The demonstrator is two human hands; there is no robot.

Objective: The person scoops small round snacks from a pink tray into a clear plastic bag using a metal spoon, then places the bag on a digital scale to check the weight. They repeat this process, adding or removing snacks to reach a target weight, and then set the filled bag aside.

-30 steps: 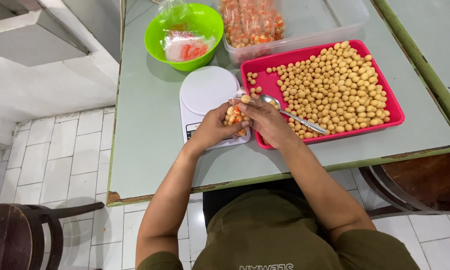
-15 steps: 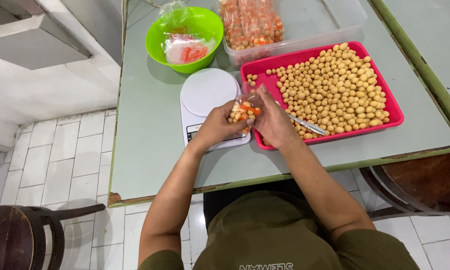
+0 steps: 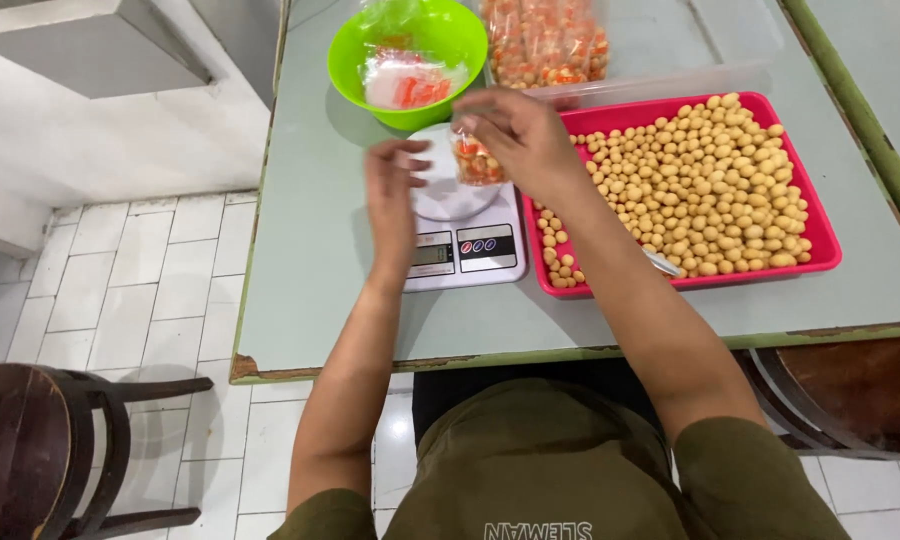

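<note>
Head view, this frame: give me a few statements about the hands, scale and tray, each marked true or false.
1. The right hand holds a small filled bag above the scale. True.
2. The left hand grips a spoon. False: it is open and holds nothing.
3. The red tray holds round tan snacks. True.
4. The green bowl sits on the scale. False: it stands on the table behind it.
</note>
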